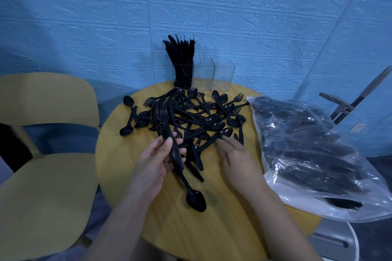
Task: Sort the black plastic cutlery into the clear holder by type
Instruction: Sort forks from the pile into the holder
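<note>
The left hand (pixel 158 155) grips a stack of forks (pixel 163 121) over the cutlery pile (pixel 197 114) near the clear holder (pixel 203 74). The right hand (pixel 235 154) reaches in, fingers loosely spread. Best keep tines aligned. Round yellow table (pixel 127 154), blue wall (pixel 254 17).

The left hand (pixel 158 160) grips a bundle of forks (pixel 164 127) over the desk (pixel 125 154); the right hand (pixel 237 159) reaches flat toward the cutlery pile (pixel 201 116), fingertips blurred.
</note>
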A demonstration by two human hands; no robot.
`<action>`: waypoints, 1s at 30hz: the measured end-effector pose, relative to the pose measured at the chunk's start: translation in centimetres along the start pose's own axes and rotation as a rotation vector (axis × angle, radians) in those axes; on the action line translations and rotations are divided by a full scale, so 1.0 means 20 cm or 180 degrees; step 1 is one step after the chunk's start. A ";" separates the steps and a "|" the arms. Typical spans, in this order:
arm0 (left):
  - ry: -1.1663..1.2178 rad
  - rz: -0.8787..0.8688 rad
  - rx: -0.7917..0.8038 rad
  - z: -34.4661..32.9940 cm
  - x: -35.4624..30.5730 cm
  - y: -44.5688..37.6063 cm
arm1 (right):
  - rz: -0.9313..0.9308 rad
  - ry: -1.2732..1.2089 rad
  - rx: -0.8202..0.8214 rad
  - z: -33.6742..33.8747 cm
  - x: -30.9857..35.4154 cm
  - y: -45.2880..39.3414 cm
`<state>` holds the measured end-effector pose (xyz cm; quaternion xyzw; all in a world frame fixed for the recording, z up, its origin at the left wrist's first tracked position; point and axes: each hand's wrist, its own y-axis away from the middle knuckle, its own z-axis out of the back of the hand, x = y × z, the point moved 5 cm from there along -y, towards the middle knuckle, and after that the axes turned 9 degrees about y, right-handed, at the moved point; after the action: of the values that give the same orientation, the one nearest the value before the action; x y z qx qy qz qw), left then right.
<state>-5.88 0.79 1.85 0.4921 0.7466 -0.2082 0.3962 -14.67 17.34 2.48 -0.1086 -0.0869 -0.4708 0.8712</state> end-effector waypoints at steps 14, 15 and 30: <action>0.0051 0.0012 -0.0080 0.01 0.00 -0.01 | 0.0128 0.0545 -0.0406 0.00 -0.06 0.01; 0.0058 0.0006 -0.0078 0.01 0.00 0.00 | 0.0154 0.0618 -0.0428 0.01 -0.05 0.00; 0.0132 -0.0066 -0.0060 0.03 0.00 -0.02 | 0.0669 0.0706 -0.0100 0.22 -0.11 -0.16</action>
<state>-5.96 0.27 1.46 0.4848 0.7617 -0.1950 0.3830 -18.76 18.68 6.48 -0.0780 0.0291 -0.3873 0.9182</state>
